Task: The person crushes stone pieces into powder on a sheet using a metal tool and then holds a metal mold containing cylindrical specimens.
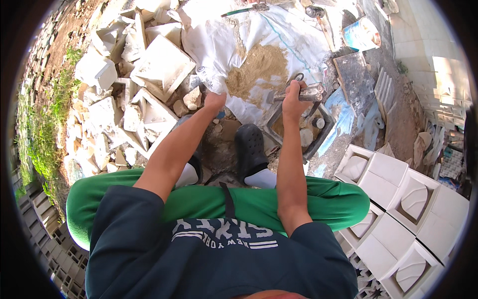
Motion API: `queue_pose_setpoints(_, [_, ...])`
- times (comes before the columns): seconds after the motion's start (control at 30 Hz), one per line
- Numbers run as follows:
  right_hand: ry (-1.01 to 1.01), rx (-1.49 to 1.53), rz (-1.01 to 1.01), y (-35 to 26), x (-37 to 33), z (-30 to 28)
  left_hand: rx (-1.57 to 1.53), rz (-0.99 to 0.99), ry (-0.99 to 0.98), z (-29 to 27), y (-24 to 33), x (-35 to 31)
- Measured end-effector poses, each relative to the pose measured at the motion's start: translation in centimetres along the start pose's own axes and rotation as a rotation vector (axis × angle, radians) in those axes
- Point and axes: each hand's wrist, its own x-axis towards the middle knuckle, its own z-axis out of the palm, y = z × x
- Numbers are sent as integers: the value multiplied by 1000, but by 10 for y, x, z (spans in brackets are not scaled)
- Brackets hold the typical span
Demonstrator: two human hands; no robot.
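Extending forward from a squat, both arms run toward 12 o'clock from the view's centre, elbows slightly bent and passing either side of the knees. The left hand (pixel 215 101), between 11 and 12 o'clock, is bent inward at the wrist. Its fingers are mostly hidden, but it appears to pinch the lower edge of a white bag (pixel 210 79). The right hand (pixel 294 103), between 1 and 2 o'clock, stands thumb uppermost, curled around a grey bar (pixel 310 93).

The bar lies crosswise over the near part of a dark frame (pixel 317 142) at 2 o'clock; whether bar and frame touch cannot be told. Inside the frame are sandy material, a round pale lump (pixel 306 136) and a small pale cylinder (pixel 319 122) near the wall at its 3 o'clock side.

Just past 12 o'clock, tan sand (pixel 261 67) lies heaped on a white sheet (pixel 209 37), between and beyond the hands. Farther out, between 1 and 2 o'clock, a blue and white bucket (pixel 361 35) sits tilted; its contents cannot be made out. At 4 o'clock, white blocks (pixel 393 241) stand in rows, several with square recesses containing curved white pieces (pixel 414 198). Broken white rubble (pixel 164 62) is piled at 10 o'clock, near the left forearm.
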Motion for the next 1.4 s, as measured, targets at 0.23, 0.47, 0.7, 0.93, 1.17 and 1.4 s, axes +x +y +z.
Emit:
queue_pose_setpoints(0.23, [53, 33, -21, 4, 12, -6, -800, -205, 170, 38, 40, -32])
queue_pose_setpoints(0.47, [-3, 108, 46, -20, 4, 5, -743, -63, 77, 29, 32, -15])
queue_pose_setpoints(0.7, [46, 116, 29, -20, 8, 6, -1294, -153, -347, 36, 39, -20])
queue_pose_setpoints(0.93, [16, 142, 66, -20, 4, 7, -1452, -152, -442, 30, 45, -36])
queue_pose_setpoints(1.17, [-17, 77, -1, -10, 7, 5, -1501, -146, -471, 24, 53, -52])
queue_pose_setpoints(1.4, [3, 115, 20, -18, 8, 7, -1531, -104, -592, 27, 48, -47])
